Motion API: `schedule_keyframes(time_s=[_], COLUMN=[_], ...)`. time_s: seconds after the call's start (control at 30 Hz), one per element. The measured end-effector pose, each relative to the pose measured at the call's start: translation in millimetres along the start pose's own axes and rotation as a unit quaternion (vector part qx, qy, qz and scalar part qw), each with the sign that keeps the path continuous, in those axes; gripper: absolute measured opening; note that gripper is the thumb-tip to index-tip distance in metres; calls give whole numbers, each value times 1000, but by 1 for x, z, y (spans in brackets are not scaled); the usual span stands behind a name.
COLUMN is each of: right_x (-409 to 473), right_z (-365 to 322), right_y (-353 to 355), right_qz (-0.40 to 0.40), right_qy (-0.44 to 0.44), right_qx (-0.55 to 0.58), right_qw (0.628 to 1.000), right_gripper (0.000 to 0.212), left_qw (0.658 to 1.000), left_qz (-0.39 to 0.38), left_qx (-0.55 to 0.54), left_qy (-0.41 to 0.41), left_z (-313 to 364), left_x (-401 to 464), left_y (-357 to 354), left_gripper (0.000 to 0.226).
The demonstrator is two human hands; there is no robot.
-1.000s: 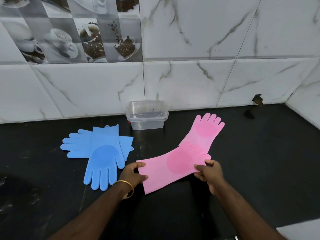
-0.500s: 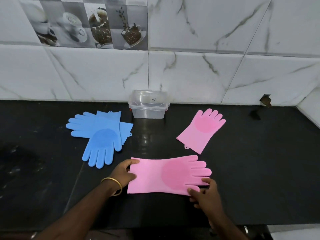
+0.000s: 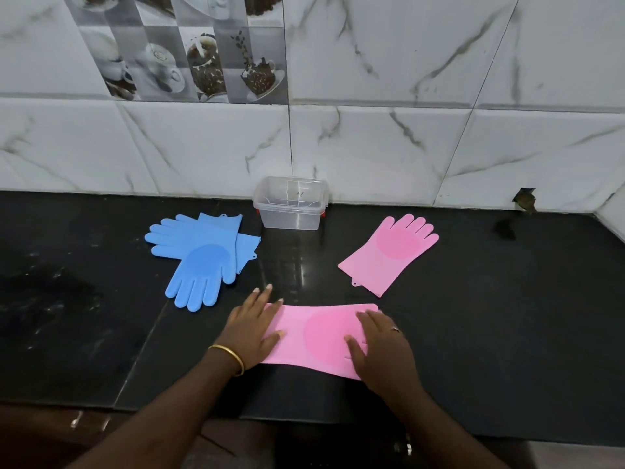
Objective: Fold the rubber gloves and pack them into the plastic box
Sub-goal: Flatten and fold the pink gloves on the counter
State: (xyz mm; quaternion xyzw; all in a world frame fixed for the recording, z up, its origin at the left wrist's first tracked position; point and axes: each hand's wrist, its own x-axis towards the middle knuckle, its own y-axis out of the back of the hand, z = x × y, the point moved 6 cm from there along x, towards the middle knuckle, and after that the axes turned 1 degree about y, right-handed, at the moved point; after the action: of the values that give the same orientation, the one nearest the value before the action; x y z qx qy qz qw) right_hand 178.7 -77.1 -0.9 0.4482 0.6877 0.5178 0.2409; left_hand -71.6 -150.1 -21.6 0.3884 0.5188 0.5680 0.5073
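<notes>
Head view: pink glove point(image 3: 318, 336) pressed flat, lower centre of frame.
L hand point(image 3: 252, 328) open on cuff end, R hand point(image 3: 380, 346) open on finger end; long axis runs left-right w/ both hands equally near; plastic box point(image 3: 291, 203) upper centre, on surface point(image 3: 507, 316).

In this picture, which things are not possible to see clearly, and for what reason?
Head view only:
- Near pink glove: its fingers lie under the right hand, its cuff end under the left hand.
- Lower blue glove: partly covered by the upper blue glove.
- Plastic box: the small mark on it is too small to read.
</notes>
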Motion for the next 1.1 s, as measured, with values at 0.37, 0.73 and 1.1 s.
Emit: schedule_keyframes(time_s=[0.37, 0.73, 1.1], right_x=[22, 27, 27], right_z=[-5, -35, -30], right_y=[-64, -65, -72], right_qz=[-117, -129, -129], right_qy=[79, 61, 46], right_qx=[-116, -127, -107], right_qw=[983, 982, 985], right_gripper=[91, 80, 76], left_qw=[997, 994, 991], left_qz=[-68, -24, -30], left_qx=[41, 25, 5], left_qy=[2, -108, -132], left_z=[-3, 25, 14], left_x=[-3, 23, 31], left_y=[-37, -31, -49], left_gripper=[84, 82, 88])
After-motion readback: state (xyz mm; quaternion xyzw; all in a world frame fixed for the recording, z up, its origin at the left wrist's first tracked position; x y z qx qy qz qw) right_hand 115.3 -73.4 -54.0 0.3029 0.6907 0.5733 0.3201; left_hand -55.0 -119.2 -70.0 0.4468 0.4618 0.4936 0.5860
